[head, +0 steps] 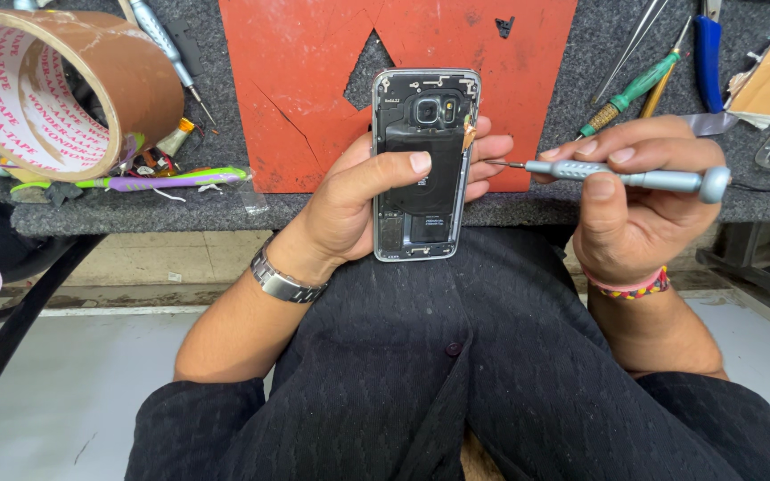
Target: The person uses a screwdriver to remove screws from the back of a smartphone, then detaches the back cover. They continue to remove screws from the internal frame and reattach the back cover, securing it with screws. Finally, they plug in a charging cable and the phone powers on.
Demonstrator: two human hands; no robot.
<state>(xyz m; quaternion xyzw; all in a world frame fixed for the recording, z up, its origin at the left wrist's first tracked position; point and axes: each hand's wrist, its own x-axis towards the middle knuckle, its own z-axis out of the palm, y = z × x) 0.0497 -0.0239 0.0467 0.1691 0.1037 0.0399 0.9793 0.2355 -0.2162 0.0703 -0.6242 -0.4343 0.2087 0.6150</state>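
Best bet here is keeping the slim grey metal precision screwdriver (621,176) square to the phone's right edge and pressing lightly, since the right hand (630,209) has its fingers curled closed around the handle with the tip just touching there. The left hand (363,209) wraps the opened black smartphone with its back cover off (425,165), thumb across its middle, upright above the lap by the grey bench edge (225,214). Camera, dark inner plate and silver frame are all exposed.

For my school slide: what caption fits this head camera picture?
Left hand holds an opened phone while right hand points a small screwdriver at its edge.
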